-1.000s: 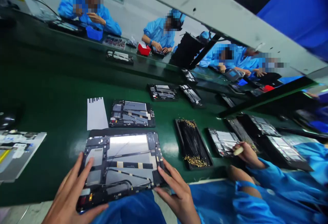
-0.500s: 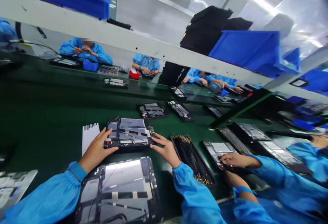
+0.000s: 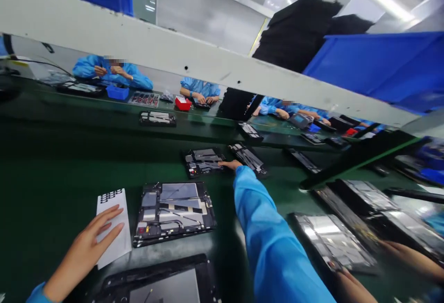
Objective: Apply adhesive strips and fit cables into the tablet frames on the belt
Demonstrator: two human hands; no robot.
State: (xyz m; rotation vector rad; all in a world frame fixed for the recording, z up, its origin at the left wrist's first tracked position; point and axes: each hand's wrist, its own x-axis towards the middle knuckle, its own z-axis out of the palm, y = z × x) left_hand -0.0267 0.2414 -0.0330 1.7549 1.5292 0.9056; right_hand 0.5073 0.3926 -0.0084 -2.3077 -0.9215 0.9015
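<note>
My left hand hovers over or rests on a white notepad-like sheet with black marks along its top, fingers spread; I cannot tell if it touches. Beside it lies an opened tablet, its grey battery panels and black cables exposed. My right hand reaches far forward, its fingers closed at the right edge of another opened tablet. The fingertips are small and partly hidden. Just right of that hand lies a third opened tablet. Closest to me, a larger open device is cut off by the frame.
A co-worker's hands work at a tablet on the right, near a cable tray. A dark slanted post and a white shelf beam cross the view. Co-workers sit opposite, near a red bin.
Both hands have let go of the tablet before me. My left hand has moved left over the white sheet; my right has stretched forward to a farther tablet. The view has shifted.
</note>
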